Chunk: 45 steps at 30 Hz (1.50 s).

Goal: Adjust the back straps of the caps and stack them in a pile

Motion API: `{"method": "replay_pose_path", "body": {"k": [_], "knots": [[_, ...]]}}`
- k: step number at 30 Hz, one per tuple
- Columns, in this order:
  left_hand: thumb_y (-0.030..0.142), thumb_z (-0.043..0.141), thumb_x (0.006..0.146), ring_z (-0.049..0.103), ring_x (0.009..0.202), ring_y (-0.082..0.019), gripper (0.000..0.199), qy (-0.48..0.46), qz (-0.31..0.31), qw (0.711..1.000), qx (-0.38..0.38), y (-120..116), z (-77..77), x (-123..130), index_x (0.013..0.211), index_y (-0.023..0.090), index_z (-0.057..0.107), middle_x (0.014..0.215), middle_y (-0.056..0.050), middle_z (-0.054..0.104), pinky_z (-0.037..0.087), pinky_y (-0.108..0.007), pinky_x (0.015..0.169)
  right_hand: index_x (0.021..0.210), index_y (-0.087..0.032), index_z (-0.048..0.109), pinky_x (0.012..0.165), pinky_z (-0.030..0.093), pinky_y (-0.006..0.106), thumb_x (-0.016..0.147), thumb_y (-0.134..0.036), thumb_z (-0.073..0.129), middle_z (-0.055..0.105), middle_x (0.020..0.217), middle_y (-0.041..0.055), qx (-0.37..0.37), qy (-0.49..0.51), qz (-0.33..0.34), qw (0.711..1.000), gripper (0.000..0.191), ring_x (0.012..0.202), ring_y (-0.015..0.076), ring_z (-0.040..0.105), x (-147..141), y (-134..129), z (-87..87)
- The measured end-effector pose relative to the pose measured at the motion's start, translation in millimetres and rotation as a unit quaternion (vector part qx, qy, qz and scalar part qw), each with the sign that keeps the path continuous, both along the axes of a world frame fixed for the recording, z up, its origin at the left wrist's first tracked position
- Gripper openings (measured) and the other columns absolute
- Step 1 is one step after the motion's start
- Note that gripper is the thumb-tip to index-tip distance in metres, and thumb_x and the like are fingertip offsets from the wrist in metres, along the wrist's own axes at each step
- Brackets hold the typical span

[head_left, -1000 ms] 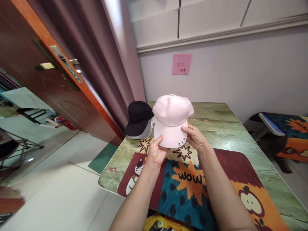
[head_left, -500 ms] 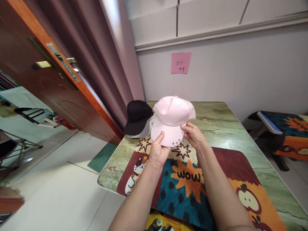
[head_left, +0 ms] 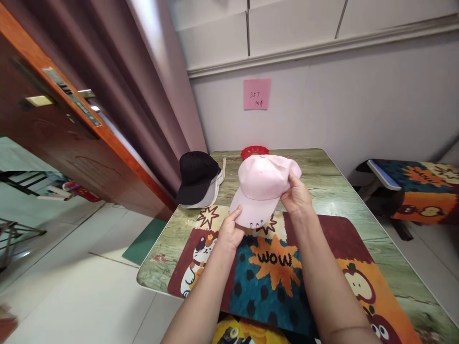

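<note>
A pale pink baseball cap (head_left: 263,179) with small metal rings along its brim edge is held in both hands above the table. My left hand (head_left: 231,229) pinches the front of the brim, thumb on top. The fingers of my right hand (head_left: 297,195) grip the side of the crown; some of them are hidden behind it. To the left, a black cap (head_left: 196,174) rests on top of a light grey or white cap (head_left: 210,197) near the table's left edge.
A red scalloped dish (head_left: 254,152) sits at the table's back edge. A colourful mat (head_left: 276,286) covers the front of the wood-patterned table (head_left: 154,272). An open door (head_left: 89,157) and a curtain stand left; a pink note (head_left: 257,94) is on the wall.
The pink cap has come lower and is turned slightly, uncovering the red dish behind. My right hand has shifted from the brim's side up to the crown. The view has swung a little right.
</note>
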<state>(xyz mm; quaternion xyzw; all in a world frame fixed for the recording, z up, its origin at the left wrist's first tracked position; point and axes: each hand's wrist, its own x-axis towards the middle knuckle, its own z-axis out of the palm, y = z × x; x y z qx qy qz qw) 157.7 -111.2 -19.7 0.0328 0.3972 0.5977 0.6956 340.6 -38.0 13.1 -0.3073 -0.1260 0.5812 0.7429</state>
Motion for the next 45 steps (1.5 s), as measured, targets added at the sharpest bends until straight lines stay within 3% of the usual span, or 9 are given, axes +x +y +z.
{"method": "replay_pose_path", "body": {"k": [4, 11, 17, 21, 27, 32, 35, 42, 45], "knots": [[0.013, 0.079, 0.076, 0.074, 0.083, -0.023, 0.027, 0.108, -0.131, 0.985, -0.022, -3, -12.6, -6, 0.100, 0.015, 0.066, 0.090, -0.007, 0.075, 0.062, -0.044, 0.087, 0.102, -0.018, 0.071, 0.084, 0.063, 0.030, 0.086, -0.053, 0.072, 0.076, 0.106, 0.0043, 0.038, -0.018, -0.096, 0.995, 0.038, 0.104, 0.0198, 0.072, -5, -5, 6.0], [0.032, 0.075, 0.083, 0.071, 0.077, -0.023, 0.026, 0.192, -0.137, 0.972, -0.018, -2, -14.5, -3, 0.101, 0.017, 0.065, 0.091, -0.009, 0.068, 0.064, -0.043, 0.072, 0.081, -0.022, 0.060, 0.071, 0.060, 0.032, 0.085, -0.076, 0.056, 0.065, 0.078, 0.0025, 0.072, -0.161, -0.150, 0.973, 0.054, 0.087, 0.0225, 0.070, 3, -9, 0.2], [0.064, 0.052, 0.094, 0.068, 0.114, -0.031, 0.055, 0.080, -0.108, 0.985, 0.106, 1, 11.6, 4, 0.125, 0.021, 0.065, 0.127, -0.014, 0.069, 0.058, -0.050, 0.098, 0.079, -0.023, 0.062, 0.066, 0.056, 0.037, 0.085, -0.090, 0.022, 0.063, 0.074, 0.0079, 0.168, -0.253, -0.059, 0.951, 0.078, 0.077, 0.0255, 0.069, 6, -19, 1.3], [0.076, 0.042, 0.093, 0.058, 0.134, -0.031, 0.073, 0.045, -0.038, 0.969, 0.239, 18, 23.0, 3, 0.129, 0.018, 0.067, 0.134, -0.012, 0.069, 0.047, -0.043, 0.113, 0.064, -0.023, 0.060, 0.054, 0.045, 0.030, 0.074, -0.083, 0.061, 0.057, 0.062, 0.0008, 0.196, -0.336, -0.032, 0.921, 0.061, 0.056, 0.0164, 0.052, 22, -22, -2.2], [0.050, 0.068, 0.088, 0.060, 0.131, -0.028, 0.043, 0.115, -0.002, 0.977, 0.177, 25, -6.6, -10, 0.117, 0.018, 0.072, 0.129, -0.010, 0.073, 0.050, -0.036, 0.106, 0.075, -0.018, 0.071, 0.062, 0.041, 0.028, 0.082, -0.042, 0.068, 0.066, 0.072, 0.0013, 0.156, -0.583, 0.140, 0.785, 0.025, 0.067, 0.0158, 0.055, 47, -13, -11.7], [0.070, 0.054, 0.090, 0.056, 0.134, -0.031, 0.062, 0.256, -0.019, 0.956, 0.142, 12, -15.7, -23, 0.125, 0.021, 0.065, 0.143, -0.013, 0.062, 0.058, -0.034, 0.085, 0.075, -0.019, 0.068, 0.060, 0.037, 0.026, 0.086, -0.035, 0.057, 0.065, 0.072, -0.0005, 0.134, -0.672, 0.226, 0.692, 0.021, 0.066, 0.0144, 0.053, 39, -19, -4.9], [0.061, 0.064, 0.087, 0.052, 0.138, -0.031, 0.060, 0.429, -0.028, 0.879, 0.203, 6, -9.2, -31, 0.132, 0.022, 0.059, 0.148, -0.015, 0.057, 0.053, -0.042, 0.099, 0.078, -0.020, 0.068, 0.060, 0.037, 0.026, 0.087, -0.037, 0.057, 0.066, 0.072, -0.0008, 0.151, -0.697, 0.247, 0.656, 0.022, 0.065, 0.0145, 0.054, 28, -26, 5.3], [0.028, 0.063, 0.091, 0.044, 0.146, -0.028, 0.045, 0.779, -0.082, 0.457, 0.420, 1, 28.4, -10, 0.135, 0.021, 0.058, 0.154, -0.014, 0.051, 0.024, -0.051, 0.126, 0.096, -0.021, 0.071, 0.072, 0.044, 0.028, 0.090, -0.043, 0.062, 0.077, 0.098, 0.0058, 0.143, -0.763, 0.220, 0.590, 0.024, 0.083, 0.0198, 0.068, 8, -32, 16.5], [0.009, 0.048, 0.092, 0.058, 0.130, -0.026, 0.038, 0.810, -0.168, 0.393, 0.401, 3, 34.4, 3, 0.124, 0.023, 0.066, 0.140, -0.012, 0.063, 0.029, -0.050, 0.122, 0.099, -0.022, 0.073, 0.071, 0.043, 0.029, 0.091, -0.038, 0.060, 0.078, 0.098, 0.0083, 0.077, -0.833, 0.230, 0.497, 0.022, 0.087, 0.0223, 0.070, -6, -32, 9.6]]}}
